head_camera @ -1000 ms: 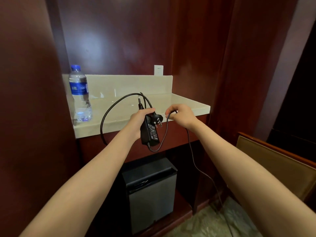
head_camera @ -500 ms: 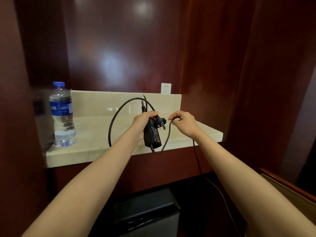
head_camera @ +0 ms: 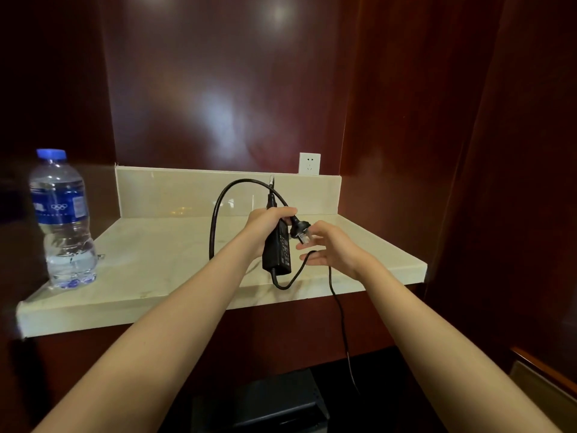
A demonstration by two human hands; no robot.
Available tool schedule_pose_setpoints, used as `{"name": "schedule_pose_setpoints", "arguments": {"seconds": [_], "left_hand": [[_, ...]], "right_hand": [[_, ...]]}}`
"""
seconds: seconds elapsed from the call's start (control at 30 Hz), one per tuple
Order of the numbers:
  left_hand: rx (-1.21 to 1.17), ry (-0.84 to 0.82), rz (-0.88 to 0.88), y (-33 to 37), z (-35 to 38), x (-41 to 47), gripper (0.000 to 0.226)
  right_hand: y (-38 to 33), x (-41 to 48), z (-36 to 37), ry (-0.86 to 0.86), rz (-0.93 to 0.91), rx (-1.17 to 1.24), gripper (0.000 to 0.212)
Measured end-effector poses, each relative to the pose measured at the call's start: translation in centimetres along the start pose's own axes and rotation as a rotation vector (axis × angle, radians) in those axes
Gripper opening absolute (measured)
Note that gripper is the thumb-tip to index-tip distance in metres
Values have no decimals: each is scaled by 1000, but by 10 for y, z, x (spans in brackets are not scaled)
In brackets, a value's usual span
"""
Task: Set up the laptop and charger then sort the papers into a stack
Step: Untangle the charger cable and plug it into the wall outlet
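Observation:
My left hand [head_camera: 268, 223] grips the top of a black charger brick [head_camera: 278, 251] that hangs upright over the pale stone counter [head_camera: 162, 254]. The charger's wall plug [head_camera: 299, 228] sticks out to the right of my fist, prongs toward my right hand [head_camera: 331, 248]. That hand is spread, fingers straight, just beside the plug, and a thin black cable [head_camera: 338, 301] runs past its palm and down off the counter edge. A thicker cable [head_camera: 218, 210] loops up to the left of the brick. A white wall socket [head_camera: 309, 163] sits above the backsplash. No laptop or papers are in view.
A water bottle [head_camera: 62, 220] with a blue cap stands at the counter's left end. Dark red wood panels enclose the niche on three sides. A black mini-fridge [head_camera: 259, 401] sits under the counter, and a chair edge [head_camera: 543, 376] shows at lower right.
My right hand has let go of the thin cable and spread its fingers beside the plug. The view has moved closer to the counter and tilted up.

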State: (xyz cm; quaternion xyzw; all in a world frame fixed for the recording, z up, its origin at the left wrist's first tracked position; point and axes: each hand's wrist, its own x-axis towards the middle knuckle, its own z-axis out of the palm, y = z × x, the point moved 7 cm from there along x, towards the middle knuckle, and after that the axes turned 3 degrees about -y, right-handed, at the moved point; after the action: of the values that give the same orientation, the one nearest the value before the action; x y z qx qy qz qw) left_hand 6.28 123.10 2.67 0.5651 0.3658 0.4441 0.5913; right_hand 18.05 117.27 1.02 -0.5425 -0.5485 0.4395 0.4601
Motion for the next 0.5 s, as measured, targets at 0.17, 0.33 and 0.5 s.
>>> {"name": "schedule_pose_setpoints", "arguments": {"seconds": [0.17,0.33,0.5], "left_hand": [[68,-11,-2,-3,-4,30,21],[111,-44,-29,-6,-7,64,16],[257,-70,-51,-11,-22,103,20]], "right_hand": [[8,25,0,-93,31,-171,32],[10,52,-8,14,66,-308,31],[3,98,-30,308,21,-235,25]]}}
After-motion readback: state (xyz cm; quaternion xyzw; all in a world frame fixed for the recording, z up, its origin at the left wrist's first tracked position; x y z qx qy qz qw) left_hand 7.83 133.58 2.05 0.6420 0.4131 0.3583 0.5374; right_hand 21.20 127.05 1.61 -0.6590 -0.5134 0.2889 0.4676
